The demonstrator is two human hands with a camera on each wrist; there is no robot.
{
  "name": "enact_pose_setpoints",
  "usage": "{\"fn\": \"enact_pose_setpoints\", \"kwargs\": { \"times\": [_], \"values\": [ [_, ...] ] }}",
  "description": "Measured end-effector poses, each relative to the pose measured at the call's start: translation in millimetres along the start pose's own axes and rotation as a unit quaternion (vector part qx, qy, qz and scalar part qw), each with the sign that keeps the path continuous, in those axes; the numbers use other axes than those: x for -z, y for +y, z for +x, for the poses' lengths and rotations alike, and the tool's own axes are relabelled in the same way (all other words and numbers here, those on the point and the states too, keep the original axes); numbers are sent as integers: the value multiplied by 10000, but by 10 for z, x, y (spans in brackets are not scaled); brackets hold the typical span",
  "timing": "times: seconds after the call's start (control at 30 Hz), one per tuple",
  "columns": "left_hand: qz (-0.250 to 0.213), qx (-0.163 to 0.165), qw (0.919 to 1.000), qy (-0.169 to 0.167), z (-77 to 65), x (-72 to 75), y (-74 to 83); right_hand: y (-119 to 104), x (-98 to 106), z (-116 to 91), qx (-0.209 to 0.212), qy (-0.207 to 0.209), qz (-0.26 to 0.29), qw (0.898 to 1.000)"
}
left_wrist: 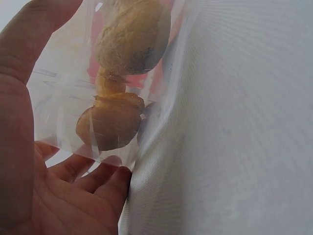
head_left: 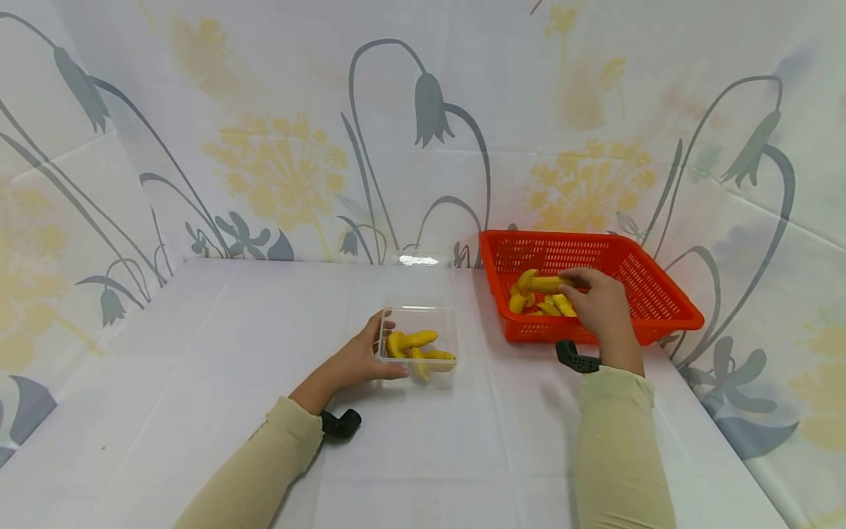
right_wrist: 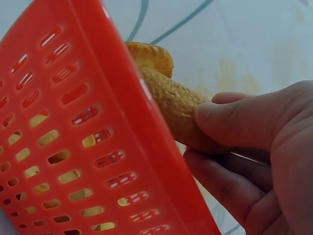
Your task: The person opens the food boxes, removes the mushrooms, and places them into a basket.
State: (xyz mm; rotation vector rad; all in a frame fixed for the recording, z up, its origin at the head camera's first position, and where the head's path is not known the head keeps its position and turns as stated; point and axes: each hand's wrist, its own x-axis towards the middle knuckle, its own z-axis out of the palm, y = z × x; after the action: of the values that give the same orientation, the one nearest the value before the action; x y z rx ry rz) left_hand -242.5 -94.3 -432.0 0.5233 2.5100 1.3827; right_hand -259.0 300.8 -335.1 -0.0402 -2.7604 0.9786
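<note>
My left hand (head_left: pixel 360 360) grips a clear plastic box (head_left: pixel 432 317) by its left side, thumb along the near side and fingers behind. Inside lie yellow mushrooms (head_left: pixel 413 339), their rounded caps (left_wrist: pixel 110 128) showing through the wall in the left wrist view. My right hand (head_left: pixel 601 305) pinches another yellow mushroom (head_left: pixel 545 284) by its stem, between thumb and fingers. That mushroom is level with the rim of the red perforated basket (head_left: pixel 651 290), its cap pointing left. In the right wrist view the basket wall partly hides the held mushroom (right_wrist: pixel 178 105).
Several more yellow mushrooms (head_left: pixel 560 305) lie in the left part of the basket. A clear plastic lid (head_left: pixel 423 261) catches the light behind the box. White cloth covers the table (head_left: pixel 231 367), and a flower-printed sheet (head_left: pixel 284 110) hangs behind and along the sides.
</note>
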Motion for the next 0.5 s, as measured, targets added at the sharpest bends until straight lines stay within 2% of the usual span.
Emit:
{"fn": "enact_pose_setpoints", "kwargs": {
  "times": [0.5],
  "values": [
    [46, -38, 10000, 21, -1, -2, -5, 54, -51, 27, -62, -141, -229, 9996]
  ]
}}
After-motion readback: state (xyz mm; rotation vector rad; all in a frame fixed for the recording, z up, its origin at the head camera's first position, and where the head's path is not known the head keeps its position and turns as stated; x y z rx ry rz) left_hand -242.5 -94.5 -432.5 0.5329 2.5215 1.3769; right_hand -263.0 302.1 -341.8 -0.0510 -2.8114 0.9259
